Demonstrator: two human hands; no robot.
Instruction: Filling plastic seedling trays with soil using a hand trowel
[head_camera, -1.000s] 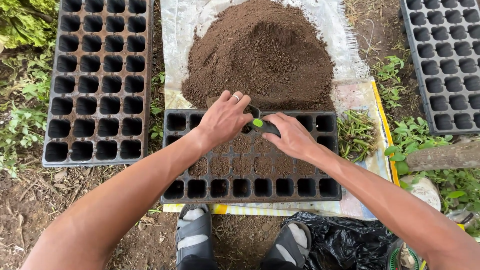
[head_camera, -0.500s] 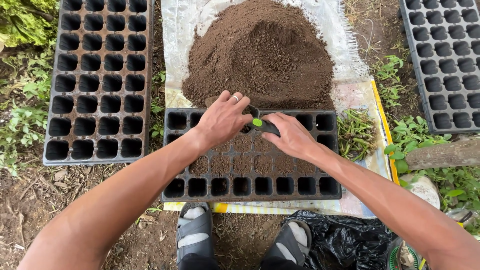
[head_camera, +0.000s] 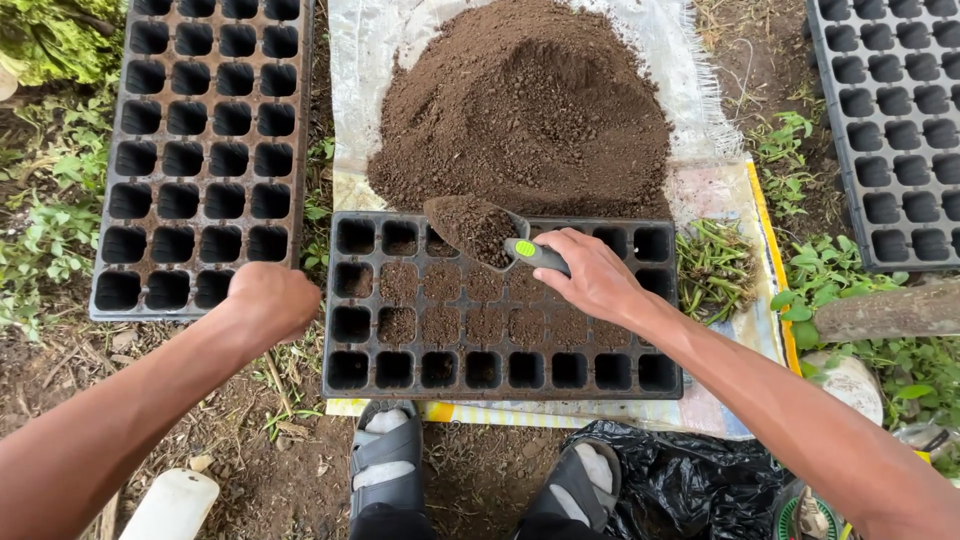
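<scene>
1. Two hands are working over a black seedling tray (head_camera: 350, 300); the right hand (head_camera: 597, 275) is closing around the dark handle of a small trowel (head_camera: 490, 235), while the left hand (head_camera: 272, 298) is curling into a loose fist just beside the tray's left edge, holding nothing that I can see.
2. To my eye, the scoop is wanting a level hold and a slow tip; the blade is hanging heaped over the upper cells, so a quick tilt is likely spilling soil across the ribs rather than into one cell.
3. Keeping the blade low and close to the cell seems wise; the empty cells along the left column and the bottom row are waiting.
4. The trowel is showing a green dot on its handle and is carrying a mound of crumbly brown soil.
5. The tray is lying on a pale sheet (head_camera: 715, 195) in front of the sandalled feet (head_camera: 388, 455); its middle cells are sitting filled.
6. Behind it, a big soil pile (head_camera: 520, 100) is touching the tray's far edge; an empty tray (head_camera: 205, 150) is lying to the left.
</scene>
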